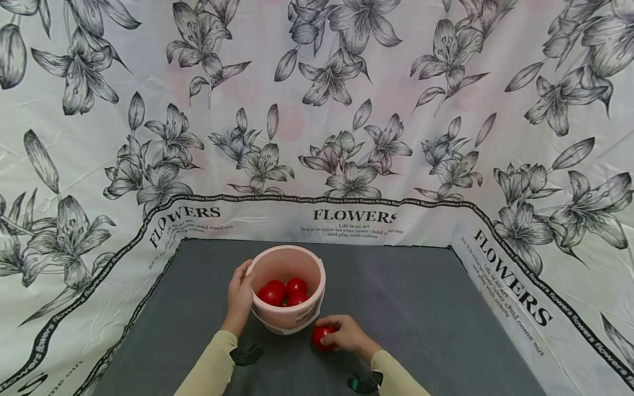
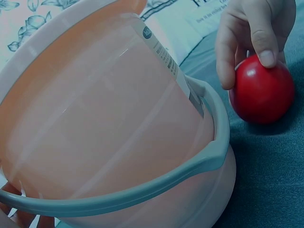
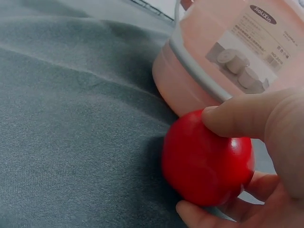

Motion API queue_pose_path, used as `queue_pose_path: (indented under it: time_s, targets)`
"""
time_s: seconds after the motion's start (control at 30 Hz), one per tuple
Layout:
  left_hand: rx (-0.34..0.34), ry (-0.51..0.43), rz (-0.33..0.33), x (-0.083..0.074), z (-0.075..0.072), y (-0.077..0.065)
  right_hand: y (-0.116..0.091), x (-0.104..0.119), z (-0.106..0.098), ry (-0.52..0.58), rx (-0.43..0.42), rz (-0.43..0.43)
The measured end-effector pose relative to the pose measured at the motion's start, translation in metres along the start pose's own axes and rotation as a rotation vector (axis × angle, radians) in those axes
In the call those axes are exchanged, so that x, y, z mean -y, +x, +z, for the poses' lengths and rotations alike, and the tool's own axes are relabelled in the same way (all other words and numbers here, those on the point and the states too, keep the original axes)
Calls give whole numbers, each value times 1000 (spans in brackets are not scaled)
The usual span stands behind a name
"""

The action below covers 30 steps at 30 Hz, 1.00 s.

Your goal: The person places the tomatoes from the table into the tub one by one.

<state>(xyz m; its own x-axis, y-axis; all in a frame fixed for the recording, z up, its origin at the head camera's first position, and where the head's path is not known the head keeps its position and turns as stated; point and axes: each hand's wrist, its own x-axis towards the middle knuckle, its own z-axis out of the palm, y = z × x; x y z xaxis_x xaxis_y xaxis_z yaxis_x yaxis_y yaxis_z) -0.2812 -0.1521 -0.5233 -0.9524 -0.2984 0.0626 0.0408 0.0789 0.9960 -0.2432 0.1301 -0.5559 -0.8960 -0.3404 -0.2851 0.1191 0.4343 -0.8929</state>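
Observation:
A pink bucket (image 1: 284,264) stands on the dark grey cloth, its mouth facing me, with several glossy red fruits (image 1: 271,293) inside. My left hand (image 1: 240,294) grips the bucket's rim on its left side; only some of its fingers (image 2: 45,221) show in the left wrist view. Just right of the bucket's base, my right hand (image 1: 348,333) holds another round red fruit (image 3: 206,161) between thumb and fingers, low over the cloth. Whether the fruit is a tomato or an apple, I cannot tell. The bucket's pale handle (image 2: 142,190) hangs down along its front.
Dark grey cloth (image 1: 406,308) covers the table around the bucket. A white curtain with printed flowers (image 1: 354,223) stands along the back and both sides. A printed label (image 3: 256,47) is stuck to the bucket's outer wall.

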Motion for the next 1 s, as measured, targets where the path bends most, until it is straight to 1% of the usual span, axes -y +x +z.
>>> queue_pose_path:
  time_s: [0.23, 0.5, 0.63, 0.73, 1.0]
  targets:
    - [5, 11, -14, -1, 0, 0, -2, -2, -7, 11, -32, -15]
    - [7, 9, -2, -2, 0, 0, -3, -6, -22, 21, -96, -28]
    - [10, 7, 6, -3, 0, -1, -8, -6, -34, 30, -121, -27]
    - [16, 5, -3, -3, 0, -1, -13, -4, -44, 19, -147, -28]
    - [14, 1, -10, -2, 0, -1, -23, -2, -73, 7, -239, -51]
